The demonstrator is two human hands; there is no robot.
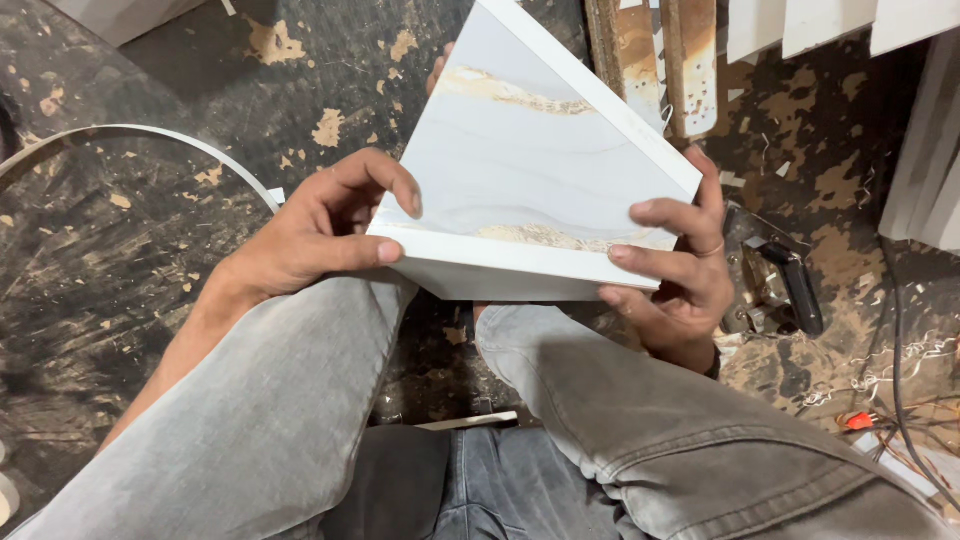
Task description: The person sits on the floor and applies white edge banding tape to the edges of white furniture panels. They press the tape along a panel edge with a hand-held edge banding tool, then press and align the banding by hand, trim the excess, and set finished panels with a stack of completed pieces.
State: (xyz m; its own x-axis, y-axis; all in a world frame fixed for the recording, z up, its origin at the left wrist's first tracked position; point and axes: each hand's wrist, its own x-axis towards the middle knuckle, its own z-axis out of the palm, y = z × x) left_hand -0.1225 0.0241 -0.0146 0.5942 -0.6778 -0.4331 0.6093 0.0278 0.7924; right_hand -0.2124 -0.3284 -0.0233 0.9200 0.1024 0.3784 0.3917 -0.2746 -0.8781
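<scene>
Both hands, the left hand and right hand, hold the board by its near edge; it looks stiff, smooth and a bit slippery.

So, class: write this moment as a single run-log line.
left hand: grips board's near corner | right hand: grips board's right edge | board: white, marbled, held above knees | floor: dusty, white strip lying left

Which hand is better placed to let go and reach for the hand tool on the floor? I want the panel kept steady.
The right hand, probably. It grips the marble-patterned panel at its right edge, and the dark hand tool lies just beside it. The left hand holds the opposite corner, farther from the tool.
</scene>
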